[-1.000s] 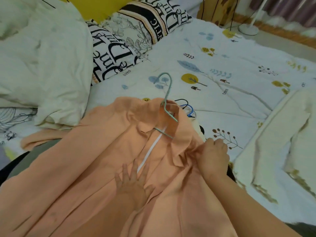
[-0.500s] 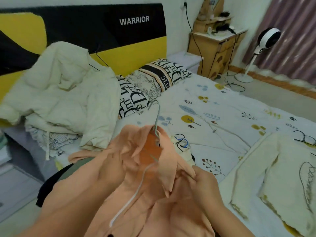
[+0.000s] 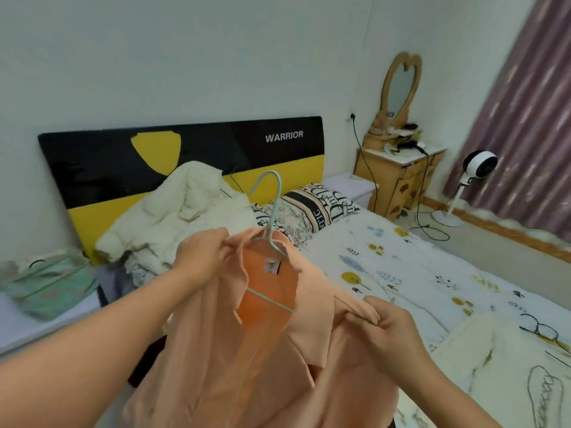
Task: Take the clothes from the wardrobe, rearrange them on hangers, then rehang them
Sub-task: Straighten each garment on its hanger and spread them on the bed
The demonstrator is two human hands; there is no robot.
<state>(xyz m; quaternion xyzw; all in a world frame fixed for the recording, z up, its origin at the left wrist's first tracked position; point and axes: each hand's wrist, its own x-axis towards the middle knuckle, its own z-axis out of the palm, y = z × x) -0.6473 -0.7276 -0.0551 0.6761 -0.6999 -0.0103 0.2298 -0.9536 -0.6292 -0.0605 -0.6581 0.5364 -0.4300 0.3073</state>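
Now the peach shirt (image 3: 262, 350) is up off the bed (image 3: 417, 273), where it lay flat a second ago, held in the air on its teal wire hanger (image 3: 270, 230). Left hand (image 3: 200, 257) grasps the collar by the hanger neck; right hand (image 3: 386, 329) pinches the shoulder fabric. Both grips clenched on cloth. Shirt looks seated on the hanger, so probably ready to carry to the wardrobe once the right shoulder is squared.
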